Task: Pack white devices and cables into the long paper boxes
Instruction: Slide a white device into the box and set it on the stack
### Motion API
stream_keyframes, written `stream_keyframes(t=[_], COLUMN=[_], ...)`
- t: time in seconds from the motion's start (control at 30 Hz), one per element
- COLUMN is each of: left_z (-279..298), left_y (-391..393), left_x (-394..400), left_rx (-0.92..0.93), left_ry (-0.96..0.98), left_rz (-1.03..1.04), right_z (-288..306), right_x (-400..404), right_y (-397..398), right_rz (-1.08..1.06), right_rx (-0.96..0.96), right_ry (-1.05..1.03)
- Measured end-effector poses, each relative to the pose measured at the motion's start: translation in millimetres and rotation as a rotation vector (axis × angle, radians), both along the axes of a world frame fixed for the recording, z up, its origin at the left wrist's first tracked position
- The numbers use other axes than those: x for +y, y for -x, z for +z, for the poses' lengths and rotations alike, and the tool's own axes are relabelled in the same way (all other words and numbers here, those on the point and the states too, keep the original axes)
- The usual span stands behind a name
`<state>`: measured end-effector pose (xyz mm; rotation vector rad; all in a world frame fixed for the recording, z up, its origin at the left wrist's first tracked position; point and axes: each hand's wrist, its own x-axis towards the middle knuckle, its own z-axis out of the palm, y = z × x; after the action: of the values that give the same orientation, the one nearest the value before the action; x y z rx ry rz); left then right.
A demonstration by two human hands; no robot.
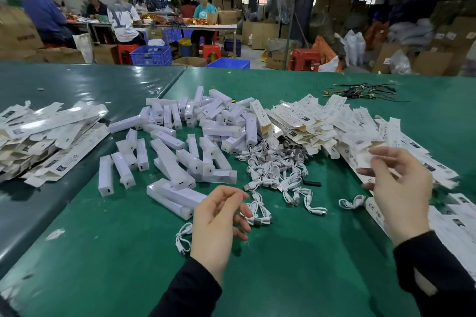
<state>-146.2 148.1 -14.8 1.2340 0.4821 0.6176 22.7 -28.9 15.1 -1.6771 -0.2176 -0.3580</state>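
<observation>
Head view, single entry.

Left hand (219,219): lower centre of frame, fingers loosely curled, holding nothing clearly; fingertips hover just above a coiled white cable (258,216) lying on the green table (296,265). Contact cannot be told.

Right hand (398,188): right of frame, raised, fingers relaxed and spread narrow; a blurred pale flap sits at its fingertips, whether pinched cannot be told. It hangs over the flat long paper boxes (322,121), which run from centre to the right edge.

White devices (185,136): heap at centre, upper left of the left hand; the nearest pair (175,198) lies just beside that hand, long axis slanting from upper left to lower right.

Cable pile (275,167): between the hands, nearer the left.

Judgement: left hand serves devices and cables, right hand the boxes.

Second box heap (46,136): left edge.
</observation>
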Motion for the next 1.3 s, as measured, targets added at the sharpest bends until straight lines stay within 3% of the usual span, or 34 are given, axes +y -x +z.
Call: stream_keyframes(t=[0.1,0.3,0.37,0.47,0.53,0.6,0.7,0.83,0.97,1.13,1.3], left_z=[4,12,12,15,13,11,9,10,14,17,14], left_y=[0,1,3,4,2,1,2,4,9,12,10], left_x=[1,3,4,6,6,7,4,-4,-13,-24,-22], left_rx=[-0.030,-0.038,-0.076,-0.078,-0.014,0.016,-0.004,0.041,0.069,0.101,0.171], left_ry=[0.182,0.640,0.712,0.650,0.498,0.325,0.294,0.180,0.141,0.212,0.191], left_rz=[-0.129,-0.468,-0.529,-0.508,-0.364,-0.221,-0.235,-0.396,-0.656,-0.915,-0.900], right_z=[-1,-24,-31,-40,-41,-37,-31,-26,-27,-25,-23], right_x=[12,40,44,44,41,38,35,36,37,37,35], right_y=[47,125,133,135,132,127,118,107,95,92,91], right_rz=[0.255,0.654,0.800,0.861,0.830,0.811,0.813,0.640,0.671,0.777,0.773], right_rx=[0.112,-0.066,-0.128,-0.384,-0.524,-0.582,-0.461,-0.021,0.303,0.414,0.403], right_ry=[-0.251,-0.185,-0.064,0.304,0.515,0.563,0.331,-0.002,-0.140,-0.269,-0.256])
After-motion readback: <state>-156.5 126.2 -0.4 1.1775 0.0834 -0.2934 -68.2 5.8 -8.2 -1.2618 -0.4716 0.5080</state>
